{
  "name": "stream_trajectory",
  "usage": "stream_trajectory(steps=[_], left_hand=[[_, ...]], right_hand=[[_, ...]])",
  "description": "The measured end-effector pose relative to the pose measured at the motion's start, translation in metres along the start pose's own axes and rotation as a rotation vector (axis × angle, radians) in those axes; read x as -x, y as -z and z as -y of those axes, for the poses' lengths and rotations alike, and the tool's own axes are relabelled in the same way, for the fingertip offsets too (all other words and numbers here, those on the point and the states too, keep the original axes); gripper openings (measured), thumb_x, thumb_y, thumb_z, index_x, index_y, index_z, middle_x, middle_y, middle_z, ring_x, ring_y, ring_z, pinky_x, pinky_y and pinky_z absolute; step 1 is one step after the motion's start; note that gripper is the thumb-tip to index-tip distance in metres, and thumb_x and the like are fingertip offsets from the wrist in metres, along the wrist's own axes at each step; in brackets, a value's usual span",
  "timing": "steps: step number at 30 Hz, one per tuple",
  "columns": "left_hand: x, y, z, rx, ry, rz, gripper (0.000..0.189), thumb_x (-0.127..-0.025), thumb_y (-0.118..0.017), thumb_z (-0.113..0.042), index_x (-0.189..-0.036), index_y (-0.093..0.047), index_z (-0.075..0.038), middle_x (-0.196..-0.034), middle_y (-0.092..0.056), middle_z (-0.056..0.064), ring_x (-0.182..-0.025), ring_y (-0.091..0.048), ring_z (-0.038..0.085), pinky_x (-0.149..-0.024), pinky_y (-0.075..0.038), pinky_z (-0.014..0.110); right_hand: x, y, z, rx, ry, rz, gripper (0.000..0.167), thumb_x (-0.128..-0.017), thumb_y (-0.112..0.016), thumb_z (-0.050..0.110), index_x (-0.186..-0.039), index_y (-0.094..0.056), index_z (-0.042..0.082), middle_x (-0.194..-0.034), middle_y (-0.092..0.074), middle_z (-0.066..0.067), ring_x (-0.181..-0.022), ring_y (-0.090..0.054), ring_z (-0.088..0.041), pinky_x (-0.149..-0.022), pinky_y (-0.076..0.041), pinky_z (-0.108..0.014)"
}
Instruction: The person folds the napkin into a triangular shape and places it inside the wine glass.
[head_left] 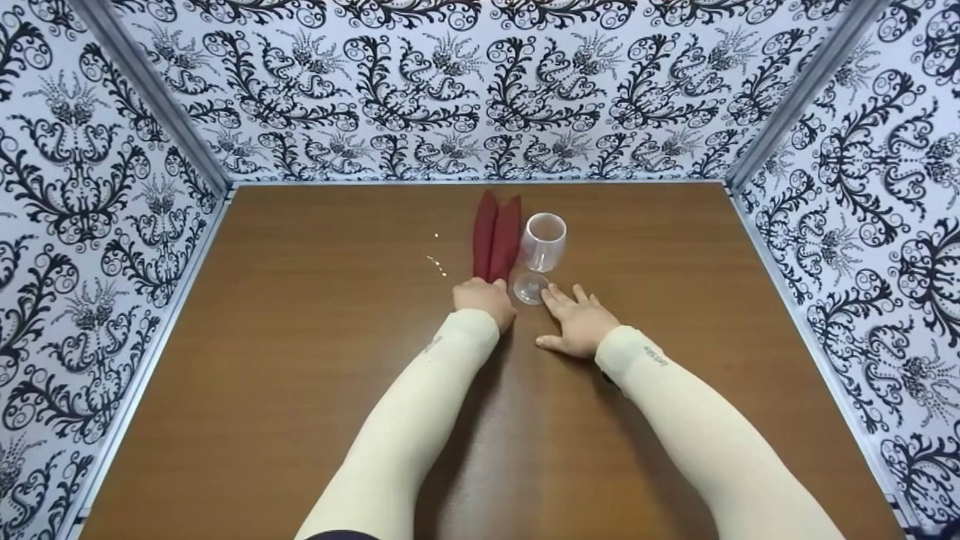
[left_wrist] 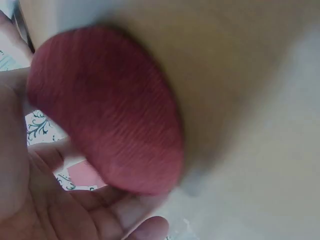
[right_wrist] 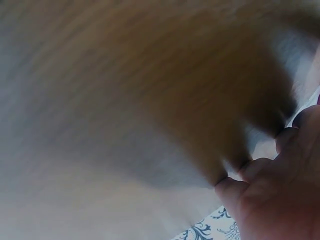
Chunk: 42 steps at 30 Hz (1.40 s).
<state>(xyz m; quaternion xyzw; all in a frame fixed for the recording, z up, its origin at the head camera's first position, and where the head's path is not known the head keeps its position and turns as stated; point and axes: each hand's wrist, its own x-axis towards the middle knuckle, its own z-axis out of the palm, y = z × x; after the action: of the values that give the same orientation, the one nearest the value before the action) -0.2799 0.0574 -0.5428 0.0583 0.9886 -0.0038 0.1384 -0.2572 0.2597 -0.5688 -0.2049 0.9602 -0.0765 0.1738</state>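
Note:
A dark red folded cloth napkin [head_left: 506, 240] lies on the table with its two long points toward the back wall. My left hand [head_left: 484, 300] grips its near end; in the left wrist view the napkin's rounded end [left_wrist: 110, 110] sits between thumb and fingers. Just right of the napkin stands a clear stemmed glass [head_left: 545, 251], upright on its round foot. Flat on the tabletop, fingers spread, my right hand [head_left: 581, 324] has its fingertips at the edge of that foot. Whether they touch it I cannot tell. The right wrist view shows these fingers [right_wrist: 255, 170] over blurred wood.
The brown wooden table [head_left: 300, 315] has a pale metal edge. Patterned black-and-white wall panels [head_left: 480, 90] enclose the back and both sides, joined by grey corner posts. Several small white specks [head_left: 436, 235] lie left of the napkin.

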Motion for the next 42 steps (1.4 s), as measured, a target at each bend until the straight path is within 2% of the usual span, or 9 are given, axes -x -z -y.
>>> stream_trajectory(steps=[6, 11, 14, 19, 24, 27, 30, 34, 42], left_hand=[[-0.001, 0.003, 0.007, 0.067, 0.005, 0.005, 0.046, -0.101, -0.055, -0.037, -0.144, -0.059, -0.019, -0.135, -0.065, 0.024, -0.120, -0.067, 0.037, -0.100, -0.057, 0.050], [0.003, 0.006, 0.014, 0.143, -0.019, -0.007, 0.041, -0.105, -0.051, -0.027, -0.145, -0.057, -0.024, -0.130, -0.065, 0.027, -0.116, -0.069, 0.040, -0.095, -0.059, 0.051], [0.005, 0.009, 0.015, 0.199, -0.001, 0.008, 0.043, -0.109, -0.049, -0.032, -0.151, -0.055, -0.032, -0.134, -0.063, 0.026, -0.120, -0.067, 0.041, -0.098, -0.058, 0.052], [0.004, 0.010, 0.018, 0.324, 0.073, 0.018, 0.047, -0.112, -0.042, -0.047, -0.145, -0.065, -0.024, -0.136, -0.059, 0.022, -0.123, -0.065, 0.042, -0.102, -0.056, 0.051], [-0.007, 0.004, 0.030, 0.201, -0.069, 0.000, 0.036, -0.108, -0.051, -0.030, -0.134, -0.071, -0.019, -0.127, -0.066, 0.023, -0.117, -0.065, 0.041, -0.092, -0.059, 0.055], [-0.010, 0.005, 0.039, 0.186, -0.139, -0.024, 0.028, -0.101, -0.057, -0.021, -0.121, -0.075, -0.016, -0.120, -0.075, 0.015, -0.116, -0.066, 0.038, -0.092, -0.059, 0.053], [-0.009, 0.011, 0.048, 0.257, -0.183, -0.021, 0.030, -0.099, -0.059, -0.017, -0.124, -0.076, -0.016, -0.124, -0.077, 0.009, -0.123, -0.065, 0.038, -0.102, -0.055, 0.050], [-0.011, 0.016, 0.059, 0.383, -0.214, 0.008, 0.048, -0.097, -0.055, -0.010, -0.141, -0.069, -0.020, -0.142, -0.069, 0.006, -0.138, -0.058, 0.037, -0.117, -0.046, 0.044], [-0.018, 0.014, 0.082, 0.659, -0.208, -0.009, 0.059, -0.097, -0.058, -0.012, -0.155, -0.054, -0.013, -0.160, -0.053, 0.004, -0.152, -0.045, 0.022, -0.125, -0.036, 0.037]], right_hand=[[0.001, 0.002, 0.004, 0.004, -0.004, -0.002, 0.100, -0.097, -0.062, 0.065, -0.170, -0.018, 0.012, -0.177, -0.016, -0.012, -0.158, -0.012, -0.056, -0.126, -0.018, -0.070], [0.003, 0.003, 0.007, 0.009, -0.001, -0.006, 0.099, -0.097, -0.061, 0.065, -0.170, -0.018, 0.012, -0.177, -0.016, -0.013, -0.158, -0.013, -0.056, -0.126, -0.018, -0.069], [0.004, 0.004, 0.009, 0.012, 0.001, -0.009, 0.099, -0.098, -0.061, 0.064, -0.169, -0.019, 0.011, -0.176, -0.017, -0.013, -0.158, -0.014, -0.056, -0.126, -0.018, -0.069], [0.005, 0.005, 0.010, 0.017, 0.003, -0.010, 0.099, -0.098, -0.061, 0.064, -0.169, -0.019, 0.011, -0.176, -0.018, -0.013, -0.158, -0.014, -0.056, -0.126, -0.018, -0.068], [0.004, 0.006, 0.009, 0.002, -0.011, 0.012, 0.100, -0.097, -0.062, 0.066, -0.170, -0.018, 0.012, -0.177, -0.015, -0.011, -0.159, -0.012, -0.054, -0.127, -0.017, -0.067], [0.003, 0.007, 0.008, -0.011, -0.022, 0.025, 0.100, -0.097, -0.062, 0.066, -0.170, -0.017, 0.013, -0.177, -0.014, -0.010, -0.160, -0.010, -0.053, -0.128, -0.016, -0.067], [0.002, 0.005, 0.006, -0.009, -0.022, 0.024, 0.101, -0.097, -0.061, 0.067, -0.170, -0.017, 0.014, -0.177, -0.013, -0.010, -0.160, -0.010, -0.053, -0.128, -0.016, -0.066], [0.002, 0.004, 0.004, -0.012, -0.022, 0.024, 0.101, -0.097, -0.061, 0.067, -0.170, -0.016, 0.014, -0.177, -0.013, -0.010, -0.160, -0.009, -0.053, -0.128, -0.015, -0.066], [0.003, 0.004, 0.004, -0.015, -0.025, 0.031, 0.101, -0.097, -0.060, 0.067, -0.170, -0.015, 0.015, -0.178, -0.011, -0.009, -0.161, -0.008, -0.052, -0.129, -0.014, -0.066]])
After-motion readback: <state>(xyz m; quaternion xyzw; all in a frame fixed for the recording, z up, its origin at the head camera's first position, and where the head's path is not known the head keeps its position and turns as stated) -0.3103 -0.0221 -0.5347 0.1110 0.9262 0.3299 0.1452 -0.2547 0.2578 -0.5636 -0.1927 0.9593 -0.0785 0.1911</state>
